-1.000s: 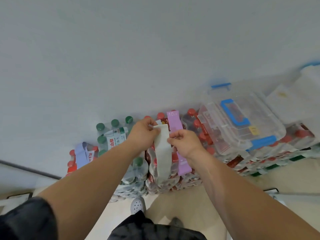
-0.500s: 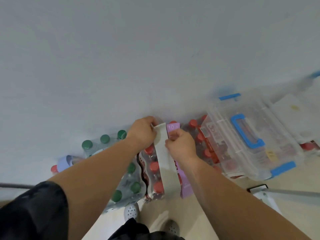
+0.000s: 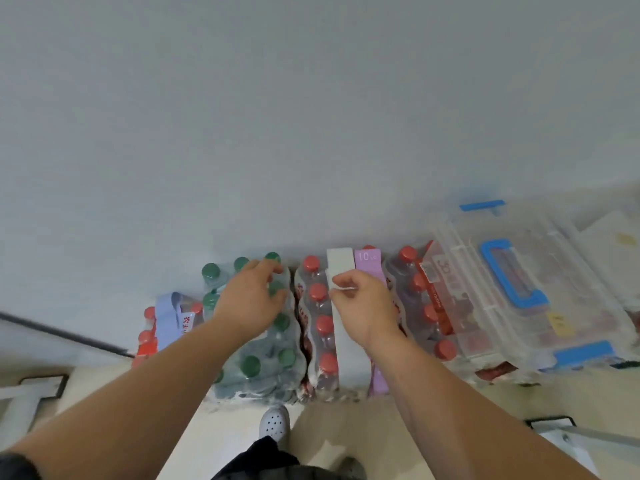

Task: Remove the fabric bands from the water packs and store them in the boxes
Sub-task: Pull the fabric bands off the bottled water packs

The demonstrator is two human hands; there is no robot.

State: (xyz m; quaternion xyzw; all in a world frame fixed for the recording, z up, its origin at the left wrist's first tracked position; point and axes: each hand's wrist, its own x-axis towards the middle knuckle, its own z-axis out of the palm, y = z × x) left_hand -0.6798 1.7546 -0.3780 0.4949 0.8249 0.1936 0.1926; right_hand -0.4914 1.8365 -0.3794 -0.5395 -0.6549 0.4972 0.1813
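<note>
Pinching the white band (image 3: 341, 268) near its top with our right hand (image 3: 363, 303), we are holding it tight between thumb and curled fingers, in the middle of the frame. Our left hand (image 3: 254, 299) is lying loose and spread over the green-cap pack (image 3: 263, 358) just to the left, holding nothing. We are guessing it is there to steady the packs while the other hand is pulling. The white band is running down the top of the red-cap pack (image 3: 317, 323), from the wall side to the near side, and we are thinking it is going all the way round. Just beside it on the right, the purple band (image 3: 369, 261) with a "10" on it is waiting on the same pack. At the lower left, a pale blue band (image 3: 168, 320) is sitting round another pack with red caps. On the right, the clear box (image 3: 571, 271) with a blue handle is resting on more packs. Its lid is looking shut, so we are thinking it needs opening before any band goes in. All the packs are standing on a pale floor (image 3: 433, 427), pushed up against a plain grey wall (image 3: 311, 116) that is filling the top half. Our grey shoe (image 3: 274, 422) is showing at the bottom middle.
</note>
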